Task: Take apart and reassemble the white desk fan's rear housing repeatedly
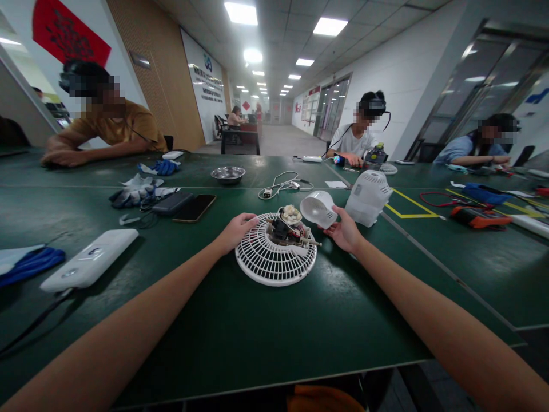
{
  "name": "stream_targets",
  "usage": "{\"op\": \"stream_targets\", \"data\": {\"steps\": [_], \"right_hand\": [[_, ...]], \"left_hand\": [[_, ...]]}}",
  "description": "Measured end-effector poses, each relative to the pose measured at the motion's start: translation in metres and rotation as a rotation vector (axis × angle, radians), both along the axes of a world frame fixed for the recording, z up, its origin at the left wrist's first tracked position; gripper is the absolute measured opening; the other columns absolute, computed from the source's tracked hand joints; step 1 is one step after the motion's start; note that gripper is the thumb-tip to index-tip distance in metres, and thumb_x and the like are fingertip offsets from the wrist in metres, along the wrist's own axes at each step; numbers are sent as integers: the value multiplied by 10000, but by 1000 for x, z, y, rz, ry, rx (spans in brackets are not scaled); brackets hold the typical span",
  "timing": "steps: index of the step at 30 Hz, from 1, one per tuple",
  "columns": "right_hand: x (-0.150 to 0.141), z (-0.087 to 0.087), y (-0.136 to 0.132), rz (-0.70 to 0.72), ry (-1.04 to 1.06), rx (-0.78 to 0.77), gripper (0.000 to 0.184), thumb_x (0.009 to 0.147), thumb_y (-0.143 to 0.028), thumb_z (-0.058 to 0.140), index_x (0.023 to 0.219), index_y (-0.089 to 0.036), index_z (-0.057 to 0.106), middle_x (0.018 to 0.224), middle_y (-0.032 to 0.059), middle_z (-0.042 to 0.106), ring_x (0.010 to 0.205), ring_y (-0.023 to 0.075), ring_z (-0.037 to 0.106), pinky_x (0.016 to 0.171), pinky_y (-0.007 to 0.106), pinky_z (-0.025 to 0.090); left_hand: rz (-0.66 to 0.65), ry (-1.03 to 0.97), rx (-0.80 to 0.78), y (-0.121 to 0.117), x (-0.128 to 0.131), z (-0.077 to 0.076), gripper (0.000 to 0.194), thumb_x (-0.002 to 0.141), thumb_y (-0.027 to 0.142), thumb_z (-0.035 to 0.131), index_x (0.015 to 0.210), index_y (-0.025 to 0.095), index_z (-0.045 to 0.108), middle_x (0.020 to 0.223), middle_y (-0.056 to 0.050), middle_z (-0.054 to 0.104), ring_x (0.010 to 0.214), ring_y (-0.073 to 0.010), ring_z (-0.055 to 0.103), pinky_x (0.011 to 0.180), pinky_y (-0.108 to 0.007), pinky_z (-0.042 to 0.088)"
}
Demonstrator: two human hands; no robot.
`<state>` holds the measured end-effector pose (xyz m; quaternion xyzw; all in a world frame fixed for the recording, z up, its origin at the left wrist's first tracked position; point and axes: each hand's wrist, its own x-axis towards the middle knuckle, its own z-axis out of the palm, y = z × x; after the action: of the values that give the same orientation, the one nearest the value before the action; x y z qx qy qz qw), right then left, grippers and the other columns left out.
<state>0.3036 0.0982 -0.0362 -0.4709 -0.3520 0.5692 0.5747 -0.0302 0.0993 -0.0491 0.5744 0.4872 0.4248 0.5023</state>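
A white round fan grille (pixel 277 266) lies on the green table in front of me, with a dark fan motor (pixel 283 230) and its wiring exposed on top of it. At the grille's left rim is my left hand (pixel 235 233), its fingers closed over the edge. My right hand (pixel 345 232) grips a white plastic motor cover (pixel 318 209), raised just right of the motor with its hollow side turned toward the motor. Behind that hand a white plastic fan housing (pixel 369 197) stands on the table.
Beyond the grille are a coiled white cable (pixel 281 186) and a metal bowl (pixel 228 174). Leftward lie a phone (pixel 194 208), gloves (pixel 139 190) and a white power bank (pixel 90 260). An orange meter (pixel 479 217) is at right. Several people sit around the table.
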Motion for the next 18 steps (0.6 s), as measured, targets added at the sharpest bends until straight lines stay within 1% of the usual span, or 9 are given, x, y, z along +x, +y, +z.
{"op": "stream_targets", "data": {"steps": [7, 12, 18], "right_hand": [[-1, 0, -2, 29, -18, 3, 260, 880, -433, 536, 1066, -252, 558, 812, 30, 691, 720, 209, 680, 579, 293, 486], [-1, 1, -2, 37, -21, 6, 260, 882, -429, 534, 1068, -248, 560, 805, 26, 687, 708, 203, 677, 583, 288, 477], [-2, 2, -3, 45, -22, 15, 258, 880, -420, 539, 1074, -250, 551, 797, 20, 689, 694, 203, 679, 580, 289, 475]], "left_hand": [[21, -39, -28, 2, -1, -1, 387, 876, 343, 699, 1207, 153, 635, 993, -104, 736, 803, -209, 717, 699, -316, 581], [13, -15, -3, 2, 0, -2, 384, 886, 355, 685, 1202, 145, 630, 965, -98, 734, 790, -208, 714, 699, -319, 580], [11, -81, -25, 5, 0, -6, 394, 875, 321, 700, 1218, 146, 614, 955, -94, 739, 770, -195, 715, 685, -310, 584]]}}
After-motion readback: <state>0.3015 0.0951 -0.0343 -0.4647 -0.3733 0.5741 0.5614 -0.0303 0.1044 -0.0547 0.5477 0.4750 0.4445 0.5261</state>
